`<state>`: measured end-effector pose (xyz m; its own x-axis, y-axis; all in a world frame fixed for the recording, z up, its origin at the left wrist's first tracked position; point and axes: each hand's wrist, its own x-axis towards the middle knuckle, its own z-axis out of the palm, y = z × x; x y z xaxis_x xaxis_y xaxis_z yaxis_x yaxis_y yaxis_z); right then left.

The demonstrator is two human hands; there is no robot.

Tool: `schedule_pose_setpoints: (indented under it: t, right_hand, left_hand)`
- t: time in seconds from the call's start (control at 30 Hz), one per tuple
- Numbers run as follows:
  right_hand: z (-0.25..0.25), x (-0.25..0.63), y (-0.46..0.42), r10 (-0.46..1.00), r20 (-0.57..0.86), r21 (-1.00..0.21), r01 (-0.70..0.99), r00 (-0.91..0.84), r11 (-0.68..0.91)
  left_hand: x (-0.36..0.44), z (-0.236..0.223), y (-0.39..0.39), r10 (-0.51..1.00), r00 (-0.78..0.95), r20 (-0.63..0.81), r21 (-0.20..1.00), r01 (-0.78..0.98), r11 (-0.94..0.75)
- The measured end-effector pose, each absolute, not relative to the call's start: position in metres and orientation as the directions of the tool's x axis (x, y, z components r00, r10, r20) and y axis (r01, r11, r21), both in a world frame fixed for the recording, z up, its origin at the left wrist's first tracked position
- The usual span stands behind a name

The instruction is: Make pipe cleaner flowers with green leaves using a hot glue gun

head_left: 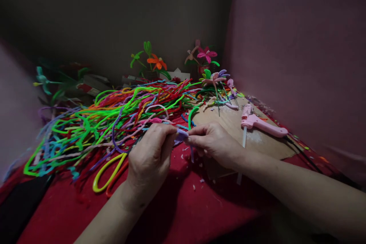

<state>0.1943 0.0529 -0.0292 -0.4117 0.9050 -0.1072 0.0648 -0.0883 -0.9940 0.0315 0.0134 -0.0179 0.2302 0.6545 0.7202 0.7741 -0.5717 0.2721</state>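
Observation:
Between the fingertips of both hands is a short, folded purple pipe cleaner (182,135). My left hand (153,156) pinches its left end with thumb and forefinger. On the other end, my right hand (213,141) has thumb and forefinger pressed together; its other fingers curl beneath. A thin purple strand hangs below the right fingertips. Just behind the hands a green pipe cleaner (192,117) curves upward. A yellow-handled tool (108,171), possibly scissors, lies left of my left hand, its far end hidden.
A large heap of coloured pipe cleaners (114,118) spreads over the red cloth (183,213). At right, a pink glue gun (264,125) rests on a cardboard sheet (223,120), its black cord trailing right. Pipe-cleaner flowers (207,54) stand at the back, near the walls.

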Motion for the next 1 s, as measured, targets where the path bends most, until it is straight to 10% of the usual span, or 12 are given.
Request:
schedule_pose_setpoints:
  t: [0.53, 0.77, 1.0]
  right_hand:
    - [-0.040, 0.200, 0.059, 0.743, -0.179, -0.941, -0.108, -0.644, -0.321]
    - [-0.034, 0.199, 0.053, 0.840, 0.363, -0.913, 0.026, -0.403, 0.407]
    - [-0.039, 0.202, 0.060, 0.594, 0.740, -0.597, 0.099, -0.316, 0.796]
  left_hand:
    - [0.028, -0.016, 0.012, 0.716, 0.134, 0.685, 0.477, 0.661, -0.580]
    - [0.031, -0.007, 0.012, 0.824, -0.032, 0.565, 0.763, 0.399, -0.508]
    - [0.028, -0.010, 0.011, 0.691, 0.118, 0.713, 0.563, 0.492, -0.664]
